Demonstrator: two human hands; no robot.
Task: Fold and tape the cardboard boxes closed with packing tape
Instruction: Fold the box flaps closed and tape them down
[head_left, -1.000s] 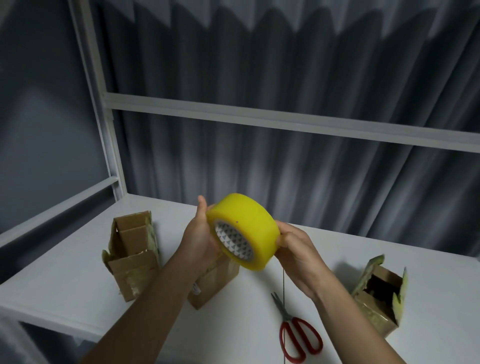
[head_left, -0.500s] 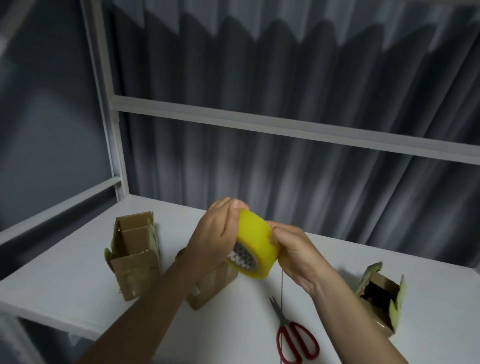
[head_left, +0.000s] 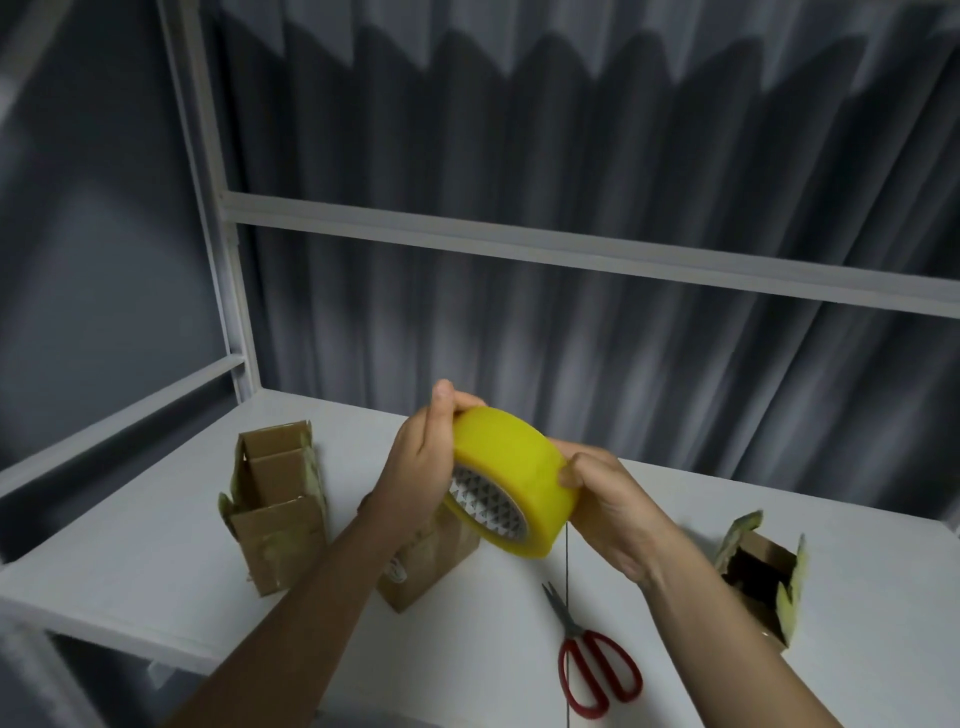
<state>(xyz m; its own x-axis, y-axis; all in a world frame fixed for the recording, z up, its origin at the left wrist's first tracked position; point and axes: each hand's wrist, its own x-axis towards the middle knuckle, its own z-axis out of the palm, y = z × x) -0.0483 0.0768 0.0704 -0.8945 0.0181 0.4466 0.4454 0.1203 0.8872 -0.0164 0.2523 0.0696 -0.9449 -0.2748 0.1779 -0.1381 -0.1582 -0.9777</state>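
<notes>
**Packing tape roll held in both hands above a table with three cardboard boxes**

Yellow roll of packing tape (head_left: 511, 486): wide band, white core with a printed triangle pattern on its inner wall. Held in the air above the white table (head_left: 156, 545), tilted, its open side facing down and toward the camera. It lies between the two hands, touching both.

Left hand (head_left: 421, 467): clasps the roll's left flank; the palm lies against the rim and the fingers curl over the top edge onto the far side, thumb tip raised above the roll.

Right hand (head_left: 610, 506): grips the roll's right flank; the thumb presses on the yellow outer band, the other fingers wrap behind it, out of sight.

Brown cardboard box at the left (head_left: 278, 506): stands upright on the table, top flaps open, patches of old tape on its sides. Well apart from the roll.

Brown cardboard box in the middle (head_left: 426, 571): rests on the table directly below the hands, largely hidden by the left wrist; a small label shows on its near face.

Brown cardboard box at the right (head_left: 761, 577): lies tipped, its dark opening facing the camera, flaps splayed.

Red-handled scissors (head_left: 592, 660): flat on the table, blades closed, pointing away, near the right forearm.

Background: white shelf frame (head_left: 571, 249) and grey pleated curtain (head_left: 571, 130).
</notes>
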